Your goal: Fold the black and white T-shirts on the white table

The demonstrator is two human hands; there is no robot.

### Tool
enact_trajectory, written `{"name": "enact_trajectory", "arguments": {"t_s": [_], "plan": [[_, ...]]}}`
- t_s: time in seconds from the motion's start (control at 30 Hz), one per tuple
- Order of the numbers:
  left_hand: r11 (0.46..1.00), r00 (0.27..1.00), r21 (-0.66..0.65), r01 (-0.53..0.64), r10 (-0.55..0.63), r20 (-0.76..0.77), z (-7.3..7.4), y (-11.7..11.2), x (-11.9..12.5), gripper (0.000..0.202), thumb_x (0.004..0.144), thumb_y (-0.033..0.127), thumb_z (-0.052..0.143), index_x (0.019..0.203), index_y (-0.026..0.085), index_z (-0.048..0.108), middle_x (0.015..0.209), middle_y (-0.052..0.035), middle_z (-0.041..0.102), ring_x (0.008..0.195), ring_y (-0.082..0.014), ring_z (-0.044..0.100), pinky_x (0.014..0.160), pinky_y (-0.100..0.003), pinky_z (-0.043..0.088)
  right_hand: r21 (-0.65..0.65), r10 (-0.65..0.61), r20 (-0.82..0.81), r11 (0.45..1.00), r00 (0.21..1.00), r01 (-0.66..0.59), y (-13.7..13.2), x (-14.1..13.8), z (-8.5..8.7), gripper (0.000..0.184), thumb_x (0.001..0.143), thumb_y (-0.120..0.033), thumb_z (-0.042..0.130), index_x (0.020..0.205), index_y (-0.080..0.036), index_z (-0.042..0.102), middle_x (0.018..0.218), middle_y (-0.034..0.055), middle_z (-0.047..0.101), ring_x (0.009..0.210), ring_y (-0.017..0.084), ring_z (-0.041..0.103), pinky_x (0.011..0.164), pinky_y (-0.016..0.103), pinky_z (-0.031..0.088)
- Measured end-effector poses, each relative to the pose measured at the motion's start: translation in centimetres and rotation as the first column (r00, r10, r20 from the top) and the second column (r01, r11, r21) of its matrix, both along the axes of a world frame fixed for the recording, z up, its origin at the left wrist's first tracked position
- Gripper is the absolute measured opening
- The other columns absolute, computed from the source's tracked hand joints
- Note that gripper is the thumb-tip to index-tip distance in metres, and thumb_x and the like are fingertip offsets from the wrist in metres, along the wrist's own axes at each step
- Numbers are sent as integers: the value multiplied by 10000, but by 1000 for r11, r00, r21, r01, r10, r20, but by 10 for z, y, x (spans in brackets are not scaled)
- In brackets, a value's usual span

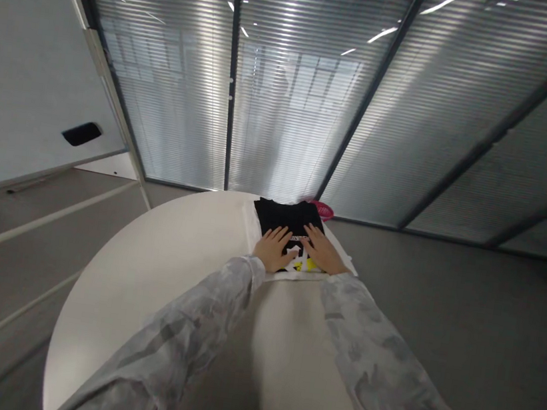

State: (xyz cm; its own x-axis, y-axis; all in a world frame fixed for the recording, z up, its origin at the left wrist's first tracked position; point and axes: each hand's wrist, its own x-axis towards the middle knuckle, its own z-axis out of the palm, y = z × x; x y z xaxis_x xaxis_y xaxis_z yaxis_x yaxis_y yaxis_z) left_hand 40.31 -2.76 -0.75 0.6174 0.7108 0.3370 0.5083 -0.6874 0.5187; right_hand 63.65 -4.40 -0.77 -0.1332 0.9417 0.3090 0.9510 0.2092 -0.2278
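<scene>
A black T-shirt with white lettering and a white and yellow print lies folded at the far side of a white round table. Beneath it is a white cloth or sheet, its edges showing at the left, right and front. My left hand rests flat on the left part of the shirt, fingers spread. On the right part lies my right hand, also flat with its fingers stretched out. Both hands cover some of the print.
Behind the shirt, a pink, basket-like object shows at the table's far edge. Glass panels with blinds stand beyond the table. To the left are a whiteboard and its pale frame bars. Grey floor lies to the right.
</scene>
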Motion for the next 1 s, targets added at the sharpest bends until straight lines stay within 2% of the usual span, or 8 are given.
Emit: {"name": "enact_trajectory", "arguments": {"t_s": [0.13,0.27,0.4,0.5,0.6,0.7,0.87,1.0], "plan": [[996,999,-80,-27,30,41,-21,1,-18,759,1028,561,589,1655,157,452,1771,-151,336,1672,-337,222,1372,-528,95,-105,-4,-40,995,999,0,0,16,-11,585,1055,-451,530,1558,-153,564,1712,158,441,1641,325,302,1343,555,264],[992,999,-116,-42,44,20,-23,-6,-47,745,1038,563,571,1667,185,437,1783,-131,313,1679,-315,208,1370,-511,118,-127,-34,-19,991,999,32,-3,25,-9,567,1058,-425,522,1529,-114,578,1713,180,431,1640,324,302,1343,543,266],[990,997,-132,-44,35,-71,-26,-21,-103,762,1044,578,550,1687,197,403,1788,-130,297,1670,-312,244,1367,-509,144,-89,-215,51,972,975,218,-15,8,-12,589,1071,-411,496,1588,-130,511,1724,195,406,1617,386,331,1314,618,274],[994,993,-82,-72,63,-102,-34,-40,-160,775,1058,565,524,1696,150,375,1769,-172,329,1654,-310,293,1364,-500,191,10,-309,28,951,951,309,-32,-25,-24,676,1079,-446,462,1663,-112,403,1732,212,383,1620,397,323,1321,633,233],[997,994,-1,-75,74,-75,-39,-61,-208,745,1061,527,535,1679,132,401,1732,-194,397,1606,-316,390,1341,-501,288,80,-220,-12,972,976,220,-53,-68,-37,713,1104,-482,367,1716,-121,311,1759,182,340,1646,343,286,1344,589,199],[999,993,34,-26,29,-114,-41,-79,-235,696,1060,524,548,1641,150,466,1709,-181,442,1583,-323,427,1336,-522,307,100,-63,-29,993,998,66,-76,-109,-39,716,1115,-507,362,1740,-172,269,1781,140,305,1652,318,282,1341,572,238],[999,980,29,40,-33,-198,-40,-96,-247,715,1067,546,540,1663,163,440,1742,-168,388,1625,-310,362,1357,-532,254,63,221,40,973,974,-223,-110,-146,-28,746,1094,-457,493,1756,-231,232,1803,91,257,1662,317,255,1346,580,248],[997,970,29,78,-70,-231,-39,-105,-250,750,1071,565,533,1696,177,389,1770,-154,328,1648,-308,311,1362,-537,231,11,345,28,939,938,-345,-133,-157,-24,771,1082,-417,537,1763,-264,207,1807,76,248,1662,312,259,1339,578,290]]}}
